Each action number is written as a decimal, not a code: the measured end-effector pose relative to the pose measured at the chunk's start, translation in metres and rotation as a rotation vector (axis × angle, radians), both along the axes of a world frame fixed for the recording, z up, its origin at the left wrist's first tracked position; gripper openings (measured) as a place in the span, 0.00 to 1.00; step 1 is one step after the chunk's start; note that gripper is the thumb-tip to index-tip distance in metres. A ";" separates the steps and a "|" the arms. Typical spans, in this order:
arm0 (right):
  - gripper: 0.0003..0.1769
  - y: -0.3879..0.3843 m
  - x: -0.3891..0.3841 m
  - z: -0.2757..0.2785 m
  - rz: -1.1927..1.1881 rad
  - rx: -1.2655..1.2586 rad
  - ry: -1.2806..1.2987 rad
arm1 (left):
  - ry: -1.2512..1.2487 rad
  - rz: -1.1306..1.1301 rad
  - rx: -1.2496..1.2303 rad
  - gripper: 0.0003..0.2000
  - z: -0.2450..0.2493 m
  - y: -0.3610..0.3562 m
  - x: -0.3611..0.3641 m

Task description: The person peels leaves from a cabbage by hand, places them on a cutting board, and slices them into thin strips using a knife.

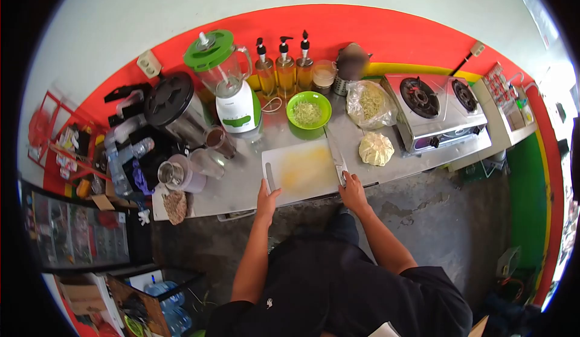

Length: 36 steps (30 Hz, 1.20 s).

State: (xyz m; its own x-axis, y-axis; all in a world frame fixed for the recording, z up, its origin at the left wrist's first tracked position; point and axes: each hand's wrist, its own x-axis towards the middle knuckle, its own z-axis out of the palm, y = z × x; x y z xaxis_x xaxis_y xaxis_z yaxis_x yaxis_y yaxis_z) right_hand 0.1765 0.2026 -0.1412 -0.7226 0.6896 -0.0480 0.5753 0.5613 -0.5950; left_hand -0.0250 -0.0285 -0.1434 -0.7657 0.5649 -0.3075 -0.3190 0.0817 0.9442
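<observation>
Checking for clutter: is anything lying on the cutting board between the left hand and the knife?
Nothing visible does. The left hand is at the left edge of the cutting board, and the right hand holds the knife on its right side; between them the board shows only a yellowish stain.

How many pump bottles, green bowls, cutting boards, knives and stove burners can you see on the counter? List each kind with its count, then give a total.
Pump bottles: 3
Green bowl: 1
Cutting board: 1
Knife: 1
Stove burners: 2
Total: 8
</observation>
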 end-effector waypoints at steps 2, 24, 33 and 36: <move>0.31 0.006 0.001 -0.004 -0.022 -0.014 0.020 | -0.055 0.007 -0.073 0.43 0.006 0.009 0.002; 0.32 0.140 0.069 0.016 -0.514 -0.143 0.243 | 0.063 -0.529 -0.082 0.26 0.018 0.245 0.060; 0.35 0.164 0.054 0.007 -0.496 -0.535 0.379 | 0.081 -0.575 -0.136 0.34 0.007 0.304 0.071; 0.34 0.171 0.048 0.002 -0.421 -0.424 0.286 | 0.145 -0.500 -0.144 0.33 0.001 0.294 0.070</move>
